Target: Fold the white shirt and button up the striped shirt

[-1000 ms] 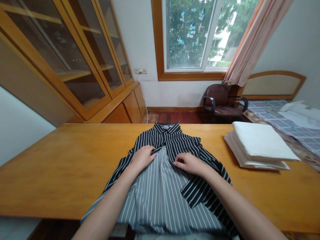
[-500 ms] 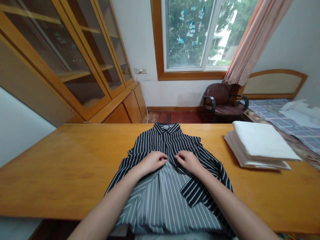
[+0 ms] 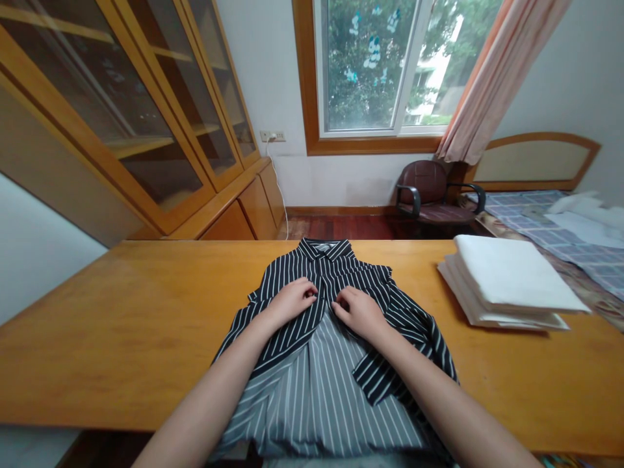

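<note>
A black shirt with white stripes (image 3: pixel 287 276) lies face up on the table, collar at the far side. Its front is joined near the collar and parts lower down, baring the grey striped inside of the back. My left hand (image 3: pixel 294 299) rests on the left front panel, fingers curled and closed on the cloth by the front edge. Opposite it, my right hand (image 3: pixel 359 313) has thumb and forefinger at the right front edge, closed on the cloth. The fingertips' exact grip is partly hidden. One cuff (image 3: pixel 375 377) lies folded across the right side, below my right forearm.
The shirt lies on a wooden table (image 3: pixel 121 325). A stack of folded white cloth or sheets (image 3: pixel 517 273) sits on its right side. Beyond stand an office chair (image 3: pixel 429 192), a bed (image 3: pixel 580 240) and a glass-door cabinet (image 3: pixel 190 117).
My left hand has moved up along the front edge toward the collar. My right hand has shifted slightly left and up. The left front panel now lies flatter, showing more black stripes.
</note>
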`<state>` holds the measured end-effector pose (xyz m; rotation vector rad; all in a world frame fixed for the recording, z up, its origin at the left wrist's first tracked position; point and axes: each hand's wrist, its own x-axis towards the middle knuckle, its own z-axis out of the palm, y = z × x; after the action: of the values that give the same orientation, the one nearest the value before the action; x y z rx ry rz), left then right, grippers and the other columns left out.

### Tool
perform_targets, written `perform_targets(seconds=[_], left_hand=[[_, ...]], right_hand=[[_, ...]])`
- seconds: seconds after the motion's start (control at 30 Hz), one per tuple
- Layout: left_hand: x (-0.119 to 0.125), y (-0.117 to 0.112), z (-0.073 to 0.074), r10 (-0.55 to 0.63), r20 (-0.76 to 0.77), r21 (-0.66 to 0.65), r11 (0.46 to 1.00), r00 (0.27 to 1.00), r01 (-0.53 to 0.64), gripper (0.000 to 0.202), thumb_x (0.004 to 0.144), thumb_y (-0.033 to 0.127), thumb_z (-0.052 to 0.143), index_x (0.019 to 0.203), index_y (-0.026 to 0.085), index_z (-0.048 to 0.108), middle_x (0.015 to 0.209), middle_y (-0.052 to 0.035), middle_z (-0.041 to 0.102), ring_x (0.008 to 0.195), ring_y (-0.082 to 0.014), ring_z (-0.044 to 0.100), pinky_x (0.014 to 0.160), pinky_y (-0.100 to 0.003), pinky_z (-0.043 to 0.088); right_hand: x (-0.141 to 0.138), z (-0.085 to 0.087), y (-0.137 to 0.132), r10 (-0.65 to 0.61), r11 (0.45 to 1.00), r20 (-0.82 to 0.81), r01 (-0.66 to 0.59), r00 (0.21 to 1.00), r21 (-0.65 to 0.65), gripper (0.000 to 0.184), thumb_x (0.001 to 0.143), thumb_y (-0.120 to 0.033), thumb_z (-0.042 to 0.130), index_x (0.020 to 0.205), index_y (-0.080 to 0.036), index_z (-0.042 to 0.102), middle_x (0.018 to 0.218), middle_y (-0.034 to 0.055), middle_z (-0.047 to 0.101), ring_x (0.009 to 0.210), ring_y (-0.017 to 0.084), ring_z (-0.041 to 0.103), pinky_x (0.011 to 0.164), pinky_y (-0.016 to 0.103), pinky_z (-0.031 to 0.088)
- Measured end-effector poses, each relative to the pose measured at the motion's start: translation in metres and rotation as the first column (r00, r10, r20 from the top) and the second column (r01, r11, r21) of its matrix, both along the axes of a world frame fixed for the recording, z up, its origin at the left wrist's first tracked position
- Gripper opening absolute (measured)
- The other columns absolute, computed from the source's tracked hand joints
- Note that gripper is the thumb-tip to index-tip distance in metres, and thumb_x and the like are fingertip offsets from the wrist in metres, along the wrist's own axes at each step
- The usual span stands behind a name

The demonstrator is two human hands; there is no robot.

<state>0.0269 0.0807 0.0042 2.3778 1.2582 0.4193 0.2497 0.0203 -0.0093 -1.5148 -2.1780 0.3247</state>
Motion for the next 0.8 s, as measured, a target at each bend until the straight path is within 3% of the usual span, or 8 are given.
perform_targets(seconds=[0.1,0.23,0.53,0.8], left_hand=[[0.008,0.006,-0.004,-0.003,-0.134,0.095,0.995,0.991,0.016,0.016,0.091,0.029,0.054,0.093,0.021,0.067,0.093,-0.0041,0.065,0.087,-0.0193,0.063,0.079,-0.029,0.048],[0.016,0.018,-0.006,0.047,-0.226,0.131,0.991,0.973,-0.018,0.021,0.094,0.030,0.047,0.090,0.021,0.065,0.092,-0.0046,0.067,0.089,-0.0199,0.063,0.077,-0.028,0.046],[0.025,0.028,-0.027,0.204,-0.188,0.248,0.956,0.961,-0.154,0.019,0.094,0.028,0.044,0.086,0.022,0.060,0.091,-0.0047,0.068,0.086,-0.0195,0.064,0.072,-0.027,0.044],[0.024,0.047,-0.029,0.197,-0.155,0.259,0.954,0.968,-0.153,0.016,0.092,0.027,0.047,0.084,0.022,0.060,0.088,-0.0039,0.067,0.085,-0.0195,0.063,0.071,-0.028,0.043]], right_hand=[[-0.012,0.001,0.007,0.011,1.000,0.001,-0.011,1.000,0.027,0.011,0.091,-0.030,0.060,0.085,-0.021,0.058,0.087,0.0029,0.062,0.083,0.018,0.058,0.074,0.027,0.042],[-0.021,-0.004,0.020,0.015,1.000,-0.009,-0.015,1.000,0.023,0.008,0.093,-0.021,0.055,0.085,-0.020,0.057,0.088,0.0033,0.062,0.085,0.017,0.058,0.076,0.027,0.043],[-0.010,-0.023,0.036,0.014,0.998,-0.037,-0.011,0.999,0.062,0.019,0.099,-0.024,0.046,0.085,-0.020,0.057,0.088,0.0050,0.063,0.088,0.019,0.059,0.081,0.029,0.044],[-0.008,-0.022,0.050,-0.011,0.996,-0.060,0.016,0.998,0.088,0.020,0.099,-0.022,0.043,0.082,-0.021,0.055,0.086,0.0044,0.062,0.085,0.019,0.058,0.080,0.029,0.043]])
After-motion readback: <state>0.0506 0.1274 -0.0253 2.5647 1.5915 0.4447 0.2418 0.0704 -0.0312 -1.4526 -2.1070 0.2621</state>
